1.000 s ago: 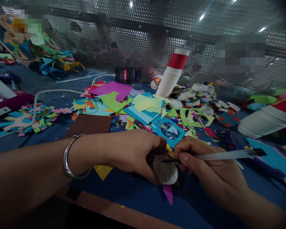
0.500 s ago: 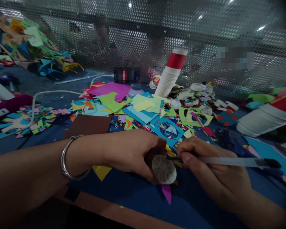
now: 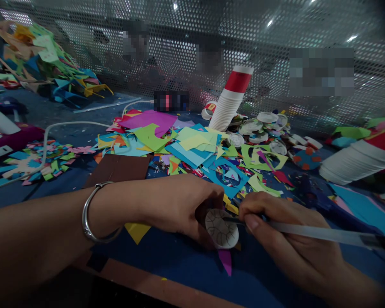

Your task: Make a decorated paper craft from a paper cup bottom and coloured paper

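My left hand (image 3: 186, 209), with a silver bangle at the wrist, is closed around a small white paper cup (image 3: 222, 231). The cup's round end faces me and bears dark curved pen lines. In my right hand (image 3: 285, 235) is a pen (image 3: 321, 233) with a translucent barrel, pinched between thumb and fingers. Its dark tip end reaches over the upper part of the cup's drawn face; whether it touches I cannot tell. A purple paper scrap (image 3: 225, 262) lies just below the cup.
Colored paper scraps (image 3: 195, 143) spread behind my hands, beside a brown sheet (image 3: 117, 169). A leaning cup stack (image 3: 231, 98) and cut cup pieces (image 3: 259, 126) stand farther back. Another cup stack (image 3: 356, 160) lies at right. A white cable (image 3: 73, 124) runs left to a power strip (image 3: 6, 143).
The pen's back end has swung lower and to the right, and its tip has shifted slightly down on the cup's face. My left hand and the cup stay nearly still.
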Demonstrator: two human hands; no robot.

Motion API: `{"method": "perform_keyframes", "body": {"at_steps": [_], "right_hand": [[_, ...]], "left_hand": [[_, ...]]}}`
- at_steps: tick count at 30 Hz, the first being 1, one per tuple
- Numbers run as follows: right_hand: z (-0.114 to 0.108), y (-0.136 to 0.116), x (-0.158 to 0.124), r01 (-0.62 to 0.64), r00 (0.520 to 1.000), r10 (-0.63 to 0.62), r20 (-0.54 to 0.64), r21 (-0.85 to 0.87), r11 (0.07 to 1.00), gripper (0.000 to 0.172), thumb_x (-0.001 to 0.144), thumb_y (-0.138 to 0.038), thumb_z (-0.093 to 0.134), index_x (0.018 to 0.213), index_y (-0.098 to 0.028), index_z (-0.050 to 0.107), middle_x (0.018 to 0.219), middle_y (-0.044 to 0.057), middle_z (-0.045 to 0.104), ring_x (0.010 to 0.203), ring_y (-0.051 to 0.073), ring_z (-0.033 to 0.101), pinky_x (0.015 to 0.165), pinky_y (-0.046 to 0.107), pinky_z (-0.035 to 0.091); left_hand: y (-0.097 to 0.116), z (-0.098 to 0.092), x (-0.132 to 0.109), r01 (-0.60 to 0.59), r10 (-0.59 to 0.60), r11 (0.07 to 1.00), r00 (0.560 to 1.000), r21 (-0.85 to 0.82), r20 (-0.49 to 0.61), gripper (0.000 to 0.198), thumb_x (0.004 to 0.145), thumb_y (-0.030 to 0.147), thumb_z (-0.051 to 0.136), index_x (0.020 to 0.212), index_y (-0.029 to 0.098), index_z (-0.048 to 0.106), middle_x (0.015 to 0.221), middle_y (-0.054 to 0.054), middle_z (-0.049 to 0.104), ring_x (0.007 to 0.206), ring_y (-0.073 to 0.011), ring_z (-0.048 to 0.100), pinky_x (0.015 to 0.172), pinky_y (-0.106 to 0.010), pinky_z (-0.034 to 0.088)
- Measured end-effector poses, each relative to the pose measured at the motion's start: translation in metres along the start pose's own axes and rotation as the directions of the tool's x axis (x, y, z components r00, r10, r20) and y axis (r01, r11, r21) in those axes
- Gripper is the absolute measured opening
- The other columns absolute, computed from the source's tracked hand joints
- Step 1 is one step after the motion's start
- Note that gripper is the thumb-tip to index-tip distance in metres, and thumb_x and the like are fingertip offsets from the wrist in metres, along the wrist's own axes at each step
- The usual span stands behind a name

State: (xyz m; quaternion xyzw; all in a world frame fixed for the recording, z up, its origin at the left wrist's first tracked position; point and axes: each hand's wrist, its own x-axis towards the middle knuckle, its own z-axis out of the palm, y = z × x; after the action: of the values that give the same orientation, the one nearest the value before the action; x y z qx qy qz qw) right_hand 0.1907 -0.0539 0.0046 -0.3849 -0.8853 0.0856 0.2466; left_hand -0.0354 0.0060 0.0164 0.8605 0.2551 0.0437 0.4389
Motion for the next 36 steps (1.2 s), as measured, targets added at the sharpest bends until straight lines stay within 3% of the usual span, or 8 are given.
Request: {"method": "perform_keyframes", "body": {"at_steps": [24,36], "right_hand": [[0.0008,-0.0012,0.0019,-0.002,1.0,0.0,0.021,0.088,0.996,0.014,0.093,-0.013,0.045,0.09,-0.024,0.052,0.077,-0.004,0.063,0.061,0.01,0.057,0.055,0.024,0.042],[0.0052,-0.0033,0.0017,-0.031,0.999,0.022,0.041,0.231,0.972,0.016,0.095,-0.012,0.043,0.089,-0.023,0.053,0.075,-0.004,0.057,0.063,0.01,0.054,0.058,0.024,0.04]], "left_hand": [[0.0003,-0.0003,0.0002,0.008,-0.008,1.0,1.0,0.029,-0.006,0.046,0.067,0.042,0.084,0.098,0.02,0.06,0.078,0.003,0.063,0.065,-0.0129,0.056,0.053,-0.021,0.034],[-0.002,0.0016,-0.0003,0.015,-0.015,0.998,1.0,-0.064,0.0,0.04,0.068,0.037,0.083,0.093,0.021,0.056,0.076,0.005,0.059,0.066,-0.0117,0.055,0.054,-0.021,0.035]]}}
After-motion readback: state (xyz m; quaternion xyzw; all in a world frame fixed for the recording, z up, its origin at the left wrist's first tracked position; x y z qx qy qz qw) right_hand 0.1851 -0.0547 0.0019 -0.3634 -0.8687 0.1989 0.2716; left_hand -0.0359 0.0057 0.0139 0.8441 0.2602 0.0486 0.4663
